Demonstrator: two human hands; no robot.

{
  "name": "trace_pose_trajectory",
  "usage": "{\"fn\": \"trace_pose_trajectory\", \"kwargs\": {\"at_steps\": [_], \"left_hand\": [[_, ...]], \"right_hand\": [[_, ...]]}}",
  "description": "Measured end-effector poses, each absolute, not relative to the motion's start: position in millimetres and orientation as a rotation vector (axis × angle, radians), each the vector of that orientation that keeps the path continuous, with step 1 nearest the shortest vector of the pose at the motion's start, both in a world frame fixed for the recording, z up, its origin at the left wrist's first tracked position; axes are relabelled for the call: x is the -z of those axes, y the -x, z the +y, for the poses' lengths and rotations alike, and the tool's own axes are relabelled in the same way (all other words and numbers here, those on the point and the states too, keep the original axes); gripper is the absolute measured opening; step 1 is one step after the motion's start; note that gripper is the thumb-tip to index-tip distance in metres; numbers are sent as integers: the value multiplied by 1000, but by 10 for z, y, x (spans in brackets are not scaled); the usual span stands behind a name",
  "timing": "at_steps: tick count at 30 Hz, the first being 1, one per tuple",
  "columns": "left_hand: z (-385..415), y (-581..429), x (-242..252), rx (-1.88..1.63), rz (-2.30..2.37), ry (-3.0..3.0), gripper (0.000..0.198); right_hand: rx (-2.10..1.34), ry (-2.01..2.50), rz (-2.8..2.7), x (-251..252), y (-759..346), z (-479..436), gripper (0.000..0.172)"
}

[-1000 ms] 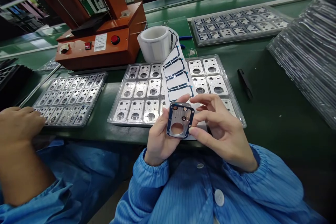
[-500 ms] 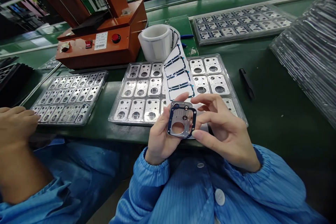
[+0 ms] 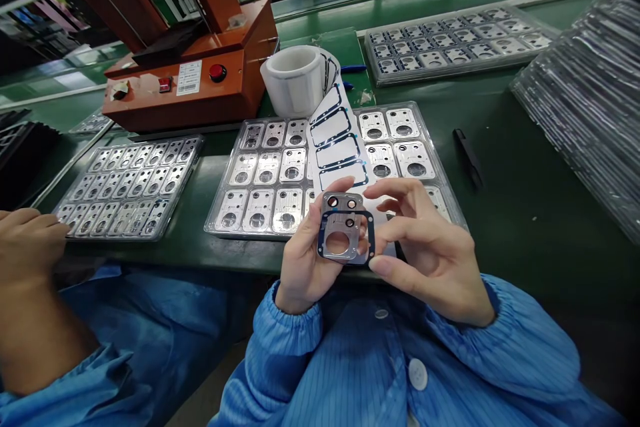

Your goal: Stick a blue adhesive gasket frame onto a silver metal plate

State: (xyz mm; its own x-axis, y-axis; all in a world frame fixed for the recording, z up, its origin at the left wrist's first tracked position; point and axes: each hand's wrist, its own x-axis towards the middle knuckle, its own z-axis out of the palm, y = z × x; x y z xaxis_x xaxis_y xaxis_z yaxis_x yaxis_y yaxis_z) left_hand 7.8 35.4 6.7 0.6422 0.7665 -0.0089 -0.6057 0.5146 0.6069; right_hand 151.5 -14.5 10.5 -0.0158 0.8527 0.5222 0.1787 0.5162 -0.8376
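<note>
Between the fingers and thumb of my left hand [image 3: 309, 259] is a small silvery metal plate [image 3: 334, 225] with one large round hole and several smaller ones. My right hand [image 3: 433, 250] pinches the right edge of a thin dark-blue frame-shaped adhesive gasket [image 3: 371, 235]. That gasket overlaps the plate, set lower and shifted right of its outline; whether they touch, I cannot tell. Just beyond my hands, a white backing strip [image 3: 336, 125] with several such gaskets drapes from a roll [image 3: 291, 83] across a clear tray [image 3: 260, 235] of metal plates.
Black tweezers [image 3: 469, 159] lie on the green bench at right. Behind them are another filled tray [image 3: 445, 71] and a tall stack of clear trays [image 3: 585, 100]. An orange press [image 3: 190, 90] stands back left. A co-worker's hand [image 3: 30, 240] rests beside a left tray [image 3: 120, 237].
The gasket has slid down across the plate, so the plate's upper holes now show above it. Both hands keep nearly the same place and hold.
</note>
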Motion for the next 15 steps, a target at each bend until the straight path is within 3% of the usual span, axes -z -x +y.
{"fn": "trace_pose_trajectory", "kwargs": {"at_steps": [15], "left_hand": [[358, -89, -37, -876, 305, -647, 30]], "right_hand": [[-651, 938, -1511, -115, -1495, -155, 10]]}}
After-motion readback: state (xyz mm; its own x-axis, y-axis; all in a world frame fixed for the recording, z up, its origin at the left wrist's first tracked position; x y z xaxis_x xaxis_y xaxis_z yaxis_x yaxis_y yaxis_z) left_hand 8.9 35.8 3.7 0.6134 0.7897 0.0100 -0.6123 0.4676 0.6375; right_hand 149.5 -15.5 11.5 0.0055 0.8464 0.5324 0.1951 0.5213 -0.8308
